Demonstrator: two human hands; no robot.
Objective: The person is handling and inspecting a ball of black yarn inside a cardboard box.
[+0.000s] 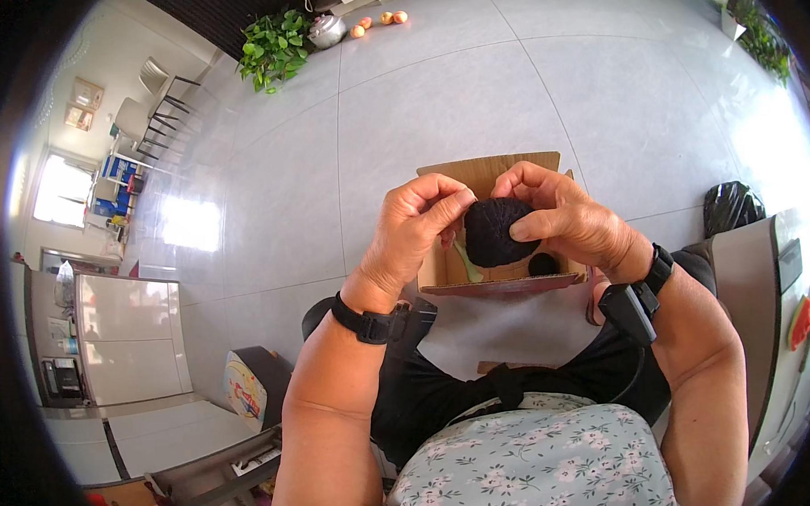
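Observation:
A round ball of black yarn (501,231) is held over an open cardboard box (489,165). My right hand (561,214) grips it from the right, thumb on its front and fingers behind. At its upper left, my left hand (420,219) has thumb and index fingertip pinched together; whether a strand lies between them is too small to tell. Inside the box are a smaller black round thing (543,264) and a pale green strip (471,267), partly hidden by the ball and left hand. Each wrist wears a black strap with a device.
Grey floor tiles surround the box. A black plastic bag (733,208) and a cabinet (741,301) stand at right. Farther off are a green potted plant (274,50), a metal kettle (327,31) and several peach-like fruits (387,18). An open drawer (219,483) is at lower left.

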